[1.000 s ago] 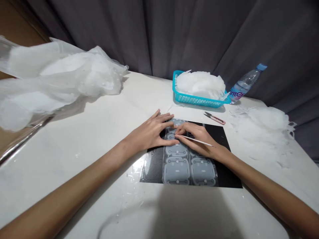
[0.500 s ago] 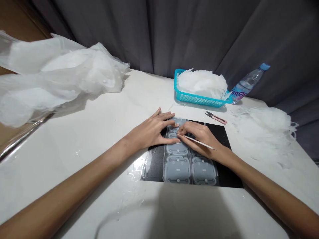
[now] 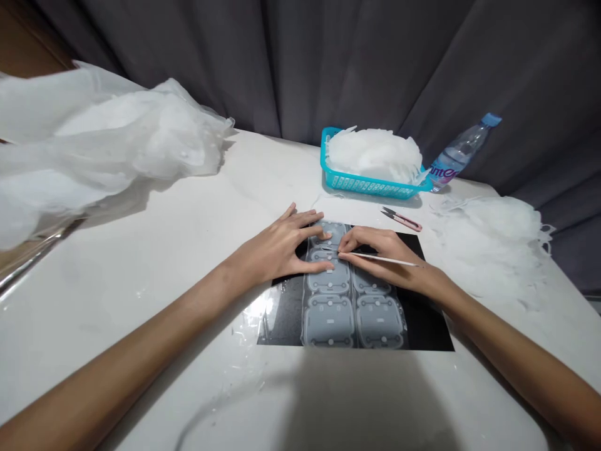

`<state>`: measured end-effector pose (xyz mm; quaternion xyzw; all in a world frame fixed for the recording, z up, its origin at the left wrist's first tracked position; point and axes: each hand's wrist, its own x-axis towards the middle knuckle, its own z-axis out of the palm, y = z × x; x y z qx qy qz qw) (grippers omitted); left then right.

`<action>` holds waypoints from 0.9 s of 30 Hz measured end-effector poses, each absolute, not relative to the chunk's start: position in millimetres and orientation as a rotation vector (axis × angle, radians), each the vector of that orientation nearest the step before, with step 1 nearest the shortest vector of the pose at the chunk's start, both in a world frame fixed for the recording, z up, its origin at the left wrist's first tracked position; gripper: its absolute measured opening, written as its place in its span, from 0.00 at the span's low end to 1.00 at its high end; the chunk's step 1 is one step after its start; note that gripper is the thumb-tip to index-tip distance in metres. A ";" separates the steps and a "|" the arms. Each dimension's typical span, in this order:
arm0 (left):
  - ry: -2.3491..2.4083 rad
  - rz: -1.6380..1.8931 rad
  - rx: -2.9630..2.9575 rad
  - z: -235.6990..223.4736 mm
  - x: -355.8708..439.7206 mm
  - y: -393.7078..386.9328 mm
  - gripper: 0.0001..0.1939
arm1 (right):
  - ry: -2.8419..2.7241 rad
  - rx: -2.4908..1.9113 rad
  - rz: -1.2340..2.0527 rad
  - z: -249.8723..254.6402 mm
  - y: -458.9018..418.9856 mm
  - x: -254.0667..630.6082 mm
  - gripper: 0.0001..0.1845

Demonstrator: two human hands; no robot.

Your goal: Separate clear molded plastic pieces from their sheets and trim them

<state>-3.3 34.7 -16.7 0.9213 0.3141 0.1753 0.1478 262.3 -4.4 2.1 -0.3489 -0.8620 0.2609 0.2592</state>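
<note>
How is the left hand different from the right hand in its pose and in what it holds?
The left hand has its thumb and fingers spread apart, while the right hand has its fingertips pinched together. The left hand holds no tool; the right hand holds a thin white stick. Both hands are bare and reach over the clear panels on the black sheet.

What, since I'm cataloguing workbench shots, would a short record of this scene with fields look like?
left hand: spread, fingers on the translucent patterned sheet
right hand: pinching a thin white stick
under sheet: black backing
basket: blue, heaped with white pieces
beside basket: bottle, blue cap
in front of basket: snips, pink handle
far left: white-filled clear bags
right: loose white pile
</note>
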 end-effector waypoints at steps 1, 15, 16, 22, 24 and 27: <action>0.904 0.505 2.649 -16.7 -3.5 34.9 0.38 | -2.339 -0.934 0.702 -0.2 -4.2 261.7 0.02; 0.894 0.474 2.691 -15.4 -4.4 35.3 0.38 | -2.405 -0.873 0.632 -1.8 0.1 259.0 0.06; 0.894 0.478 2.691 -15.6 -4.6 35.3 0.38 | -2.416 -0.878 0.627 -0.8 0.2 260.9 0.06; 0.894 0.478 2.663 -15.2 -5.5 36.8 0.38 | -2.432 -0.960 0.674 17.5 -0.5 280.6 0.05; 0.894 0.475 2.647 -14.4 -5.5 37.6 0.38 | -2.377 -0.991 0.654 23.5 -0.2 285.9 0.04; 0.898 0.466 2.642 -13.3 -5.8 38.3 0.37 | -2.326 -0.977 0.641 23.1 1.5 286.4 0.04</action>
